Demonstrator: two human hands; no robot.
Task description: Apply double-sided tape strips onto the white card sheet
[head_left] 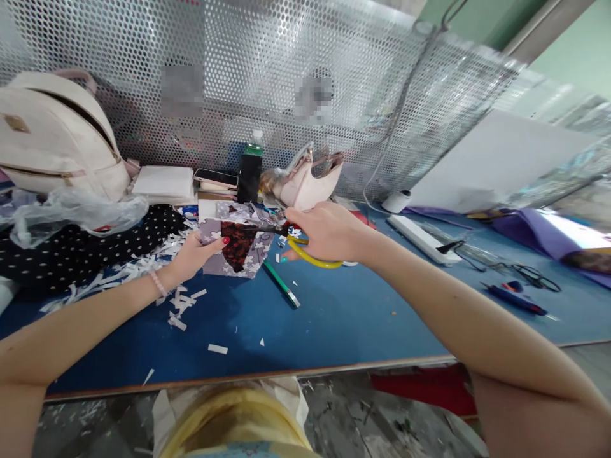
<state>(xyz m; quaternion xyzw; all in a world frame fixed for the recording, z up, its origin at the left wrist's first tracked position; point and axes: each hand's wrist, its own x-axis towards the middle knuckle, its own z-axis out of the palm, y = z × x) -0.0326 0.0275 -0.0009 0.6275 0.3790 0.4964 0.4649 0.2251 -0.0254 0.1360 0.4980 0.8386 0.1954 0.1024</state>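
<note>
My left hand (191, 257), with a beaded bracelet at its wrist, grips a lilac sheet with a white flower print (252, 264) by its left side. The thumb presses on a dark red and black patterned piece (236, 251) lying over the sheet. My right hand (329, 230) is closed around the yellow handles of a pair of scissors (317, 261). Their dark blades point left across the top of the red and black piece; I cannot tell how far apart the blades are. Below the sheet, a green pen-like tool (281, 284) lies on the blue table (344, 318).
Paper scraps (181, 305) litter the left side. Behind stand a white backpack (62, 133), stacked white paper (163, 183), a phone (216, 178), a bottle (255, 143) and a pale pink bag (310, 181). Rightward lie a white power strip (422, 240), glasses (537, 278) and a blue tool (515, 299).
</note>
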